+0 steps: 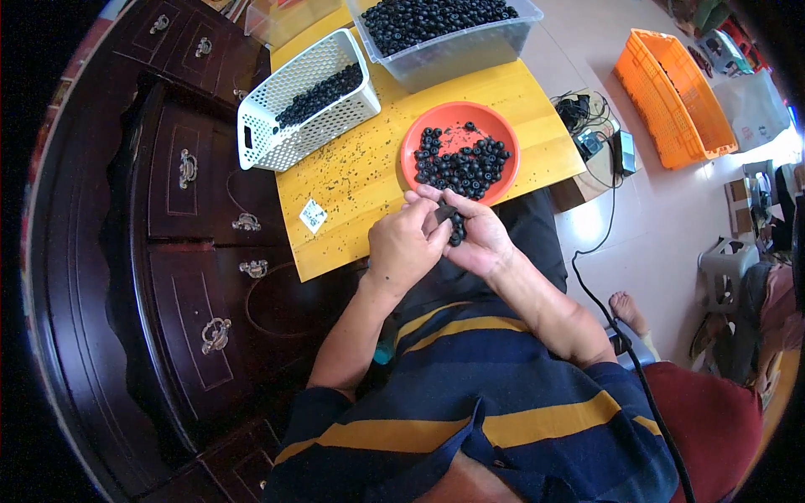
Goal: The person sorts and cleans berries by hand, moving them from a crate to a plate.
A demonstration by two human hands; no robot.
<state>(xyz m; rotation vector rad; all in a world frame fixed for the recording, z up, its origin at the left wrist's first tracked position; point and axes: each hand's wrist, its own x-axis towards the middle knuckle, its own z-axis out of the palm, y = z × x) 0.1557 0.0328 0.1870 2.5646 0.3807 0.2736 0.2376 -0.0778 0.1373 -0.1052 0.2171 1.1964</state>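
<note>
My left hand is closed, thumb and fingers pinching a dark flat piece whose exact kind I cannot make out. Beside it my right hand is cupped, palm up, with several small black round parts lying in it. Both hands meet just off the near edge of a red-orange plate. On that plate sits a heap of black ring-like parts. Fingers partly hide the dark piece and the parts in the palm.
Dark crumbs dot the yellow wooden table, where a white printed label lies. Behind stand a white perforated basket and a clear bin, both holding black parts. A dark cabinet borders the left; an orange crate and cables are right.
</note>
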